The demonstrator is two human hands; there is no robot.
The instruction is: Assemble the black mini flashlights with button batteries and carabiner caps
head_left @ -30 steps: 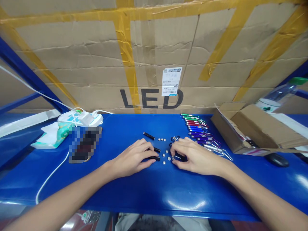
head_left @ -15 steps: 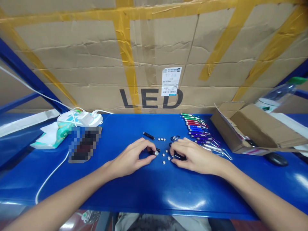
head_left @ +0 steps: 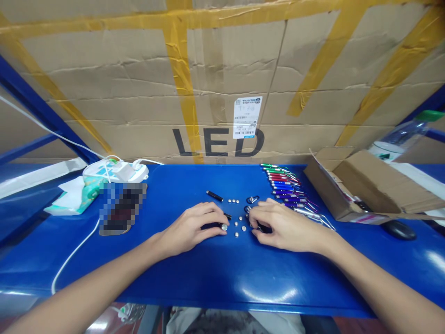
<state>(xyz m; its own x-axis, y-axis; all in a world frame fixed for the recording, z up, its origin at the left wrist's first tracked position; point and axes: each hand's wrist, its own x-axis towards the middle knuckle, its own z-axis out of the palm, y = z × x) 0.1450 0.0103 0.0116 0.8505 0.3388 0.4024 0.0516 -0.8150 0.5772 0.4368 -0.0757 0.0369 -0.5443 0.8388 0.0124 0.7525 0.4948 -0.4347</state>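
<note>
My left hand (head_left: 194,227) is closed in a pinch, with a silver button cell (head_left: 224,227) at the tips of its thumb and forefinger, low over the table. Just beyond those fingertips lies a black tube (head_left: 227,216), partly covered. My right hand (head_left: 281,227) curls around a black penlight body (head_left: 264,228), mostly hidden under the fingers. Between the hands several loose button cells (head_left: 236,223) are scattered. Farther back, three small button cells (head_left: 233,201) sit in a row beside another black tube (head_left: 214,196). A black carabiner clip (head_left: 252,199) rests beyond my right hand.
Coloured penlights with clips (head_left: 283,184) lie in a row at the back right. Beside them stand an open cardboard box (head_left: 323,185) and a black mouse (head_left: 399,230). A tissue pack (head_left: 74,197), a power strip (head_left: 139,174) and a blurred-out phone are at left.
My left fingers have come lower and flatter, and the button cell has shifted slightly left and toward me. My right fingers have drawn in a little, covering more of the black penlight body.
</note>
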